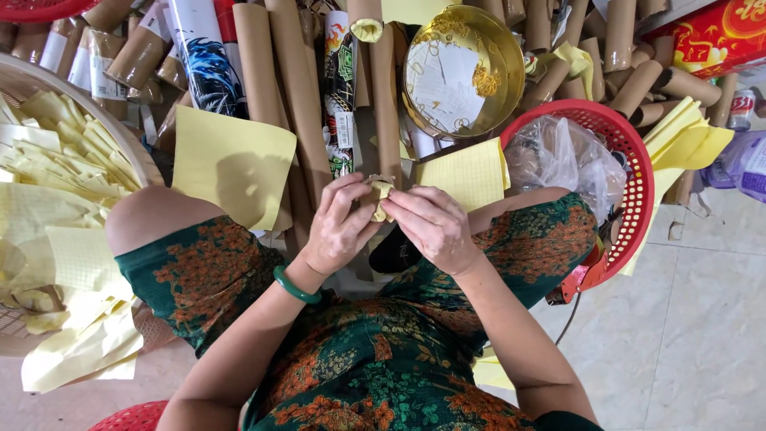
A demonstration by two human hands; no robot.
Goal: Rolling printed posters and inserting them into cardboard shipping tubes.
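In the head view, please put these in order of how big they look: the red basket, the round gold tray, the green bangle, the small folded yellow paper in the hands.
1. Red basket, though partly hidden by the knee.
2. Round gold tray. It lies farther from the camera, so the true order of these two is unsure.
3. Green bangle.
4. Small folded yellow paper, mostly covered by the fingers.
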